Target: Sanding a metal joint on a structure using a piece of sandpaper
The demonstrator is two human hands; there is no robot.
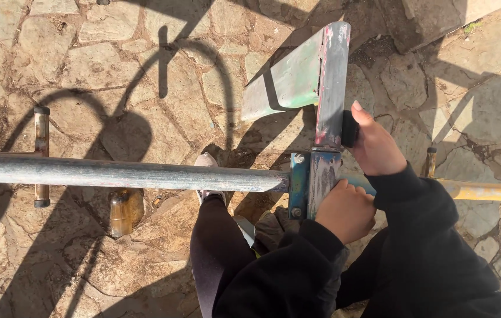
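The left hand [346,211] is curled around the lower part of an upright metal plate [328,118], fingers closed on its edge where it meets a blue bracket [298,184] with two bolts. The right hand [374,146] holds a small black block [348,128] flat against the plate's right edge, thumb pointing up. The plate stands at the middle of a long grey pipe [121,173] that runs out to the left; a yellow bar [485,191] carries on to the right. A green panel [283,82] juts left from the plate's top. Stone paving [103,65] lies open above and left. A rusty short post [41,154] stands behind the pipe's left end, another [430,162] near the right wrist. The person's shoe [206,160] rests just under the pipe.
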